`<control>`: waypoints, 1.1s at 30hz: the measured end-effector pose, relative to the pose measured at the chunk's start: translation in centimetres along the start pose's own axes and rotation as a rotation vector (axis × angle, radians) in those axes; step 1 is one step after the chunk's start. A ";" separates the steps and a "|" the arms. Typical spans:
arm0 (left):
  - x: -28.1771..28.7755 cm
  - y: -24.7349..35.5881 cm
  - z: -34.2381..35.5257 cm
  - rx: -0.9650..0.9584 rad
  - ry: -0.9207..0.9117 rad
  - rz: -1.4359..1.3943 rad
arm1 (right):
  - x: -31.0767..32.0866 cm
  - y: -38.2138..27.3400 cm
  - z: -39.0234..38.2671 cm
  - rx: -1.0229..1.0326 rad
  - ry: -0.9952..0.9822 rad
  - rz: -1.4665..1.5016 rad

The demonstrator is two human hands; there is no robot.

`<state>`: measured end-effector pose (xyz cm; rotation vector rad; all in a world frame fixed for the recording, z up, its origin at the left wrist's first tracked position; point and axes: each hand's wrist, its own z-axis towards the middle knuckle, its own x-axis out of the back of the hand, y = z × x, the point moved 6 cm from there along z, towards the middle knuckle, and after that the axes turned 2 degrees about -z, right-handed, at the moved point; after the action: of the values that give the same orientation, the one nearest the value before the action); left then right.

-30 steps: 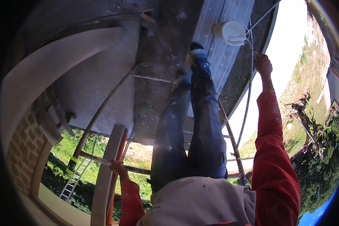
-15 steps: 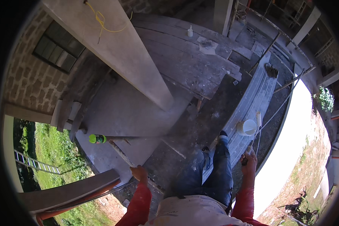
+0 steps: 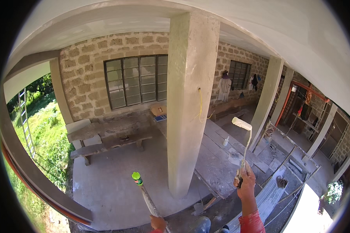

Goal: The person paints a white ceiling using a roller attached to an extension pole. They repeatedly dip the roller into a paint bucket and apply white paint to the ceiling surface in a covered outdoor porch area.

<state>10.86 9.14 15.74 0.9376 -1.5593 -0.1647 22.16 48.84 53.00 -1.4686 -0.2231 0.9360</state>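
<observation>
My right hand [image 3: 245,178] is closed round the handle of a paint roller, raised at centre right; its pale, paint-coated roller head [image 3: 241,124] is up beside the concrete column [image 3: 188,97]. My left hand [image 3: 158,221] is low in the middle, closed on a pale, dirty pipe [image 3: 149,201] that rises toward the left, with a green plastic bottle [image 3: 137,178] at its top end. My dark-trousered leg [image 3: 202,226] shows at the bottom edge between the hands.
Wooden planks [image 3: 217,163] with a white bottle [image 3: 225,141] lie below the roller. Scaffold pipes [image 3: 295,151] and boards are at right. A stone wall [image 3: 77,77] with windows, a rough bench [image 3: 109,145], a ladder [image 3: 27,124] over grass and a curved ceiling edge [image 3: 260,35] surround me.
My view has tilted up from legs and floor to column, wall and ceiling. My right hand has lifted the roller from beside the white bucket. My left hand stays on the pipe.
</observation>
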 end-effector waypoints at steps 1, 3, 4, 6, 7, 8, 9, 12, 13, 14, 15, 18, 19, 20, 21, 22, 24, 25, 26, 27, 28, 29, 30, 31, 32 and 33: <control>0.4 0.8 -0.2 0.008 0.029 0.007 | -3.2 -1.5 0.9 0.026 -0.064 0.004; -0.3 -0.6 0.7 -0.009 -0.025 -0.047 | -9.0 -3.4 2.4 0.060 -0.212 0.011; -0.8 -1.6 1.0 -0.013 -0.051 -0.071 | -11.7 -4.5 2.8 0.078 -0.263 0.019; -1.4 -2.5 1.1 -0.011 -0.075 -0.080 | -16.8 -7.2 3.7 0.121 -0.349 0.037; -1.4 -2.6 0.7 -0.009 -0.081 -0.085 | -19.1 -8.7 3.8 0.139 -0.385 0.052; -1.3 -2.6 0.3 -0.006 -0.086 -0.093 | -21.3 -10.5 3.7 0.166 -0.428 0.044; -1.3 -2.8 -0.3 -0.009 -0.089 -0.100 | -23.1 -12.4 3.7 0.197 -0.466 0.038; -0.7 -3.2 -0.9 -0.024 -0.092 -0.115 | -26.0 -16.2 5.5 0.248 -0.502 0.074; -0.6 -3.5 -1.1 -0.029 -0.094 -0.122 | -26.9 -17.3 5.9 0.251 -0.506 0.082; -0.5 -3.5 -1.3 -0.034 -0.097 -0.128 | -27.7 -18.5 6.2 0.257 -0.512 0.084; -0.6 -3.8 -1.5 -0.036 -0.095 -0.134 | -28.2 -19.5 6.5 0.273 -0.498 0.073; -1.1 -4.3 -2.1 -0.045 -0.100 -0.144 | -29.2 -22.2 7.7 0.326 -0.486 0.034; -0.9 -4.4 -2.1 -0.043 -0.098 -0.154 | -29.5 -22.7 8.1 0.345 -0.504 0.031; -0.7 -4.3 -2.2 -0.052 -0.091 -0.156 | -29.8 -23.2 8.4 0.365 -0.522 0.028; -0.4 -3.9 -2.4 -0.066 -0.087 -0.155 | -29.8 -23.6 8.7 0.407 -0.492 0.010; -0.1 -3.8 -2.5 -0.080 -0.083 -0.154 | -30.0 -23.9 8.8 0.450 -0.461 -0.008; 0.0 -3.2 -2.5 -0.082 -0.078 -0.122 | -29.2 -24.1 9.7 0.481 -0.420 -0.003; -0.2 -3.5 -2.5 -0.072 -0.073 -0.109 | -29.1 -24.0 8.9 0.489 -0.392 -0.035; -0.8 -4.2 -2.0 -0.072 -0.049 -0.094 | -29.2 -23.7 7.9 0.498 -0.362 -0.068; -1.5 -5.0 -1.4 -0.066 -0.023 -0.081 | -29.3 -23.3 7.2 0.505 -0.338 -0.100; -1.7 -5.1 -1.3 -0.073 -0.003 -0.070 | -28.8 -23.5 7.2 0.538 -0.290 -0.238; -2.0 -5.4 -1.4 -0.069 -0.002 -0.073 | -28.2 -23.5 7.6 0.570 -0.240 -0.375; -1.1 -4.3 -1.9 -0.073 -0.009 -0.075 | -27.2 -23.5 8.3 0.603 -0.178 -0.518; -0.5 -3.8 -2.3 -0.074 -0.011 -0.079 | -26.4 -23.8 9.0 0.721 -0.121 -0.623; -0.9 -3.8 -2.1 -0.083 -0.008 -0.082 | -25.4 -24.1 10.0 0.839 -0.062 -0.727; -1.5 -4.1 -1.7 -0.088 -0.007 -0.086 | -25.0 -24.5 9.9 0.903 -0.038 -0.810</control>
<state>14.13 8.09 12.56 0.9355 -1.5074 -0.2954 9.33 43.92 86.71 -0.4332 -0.3303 0.2987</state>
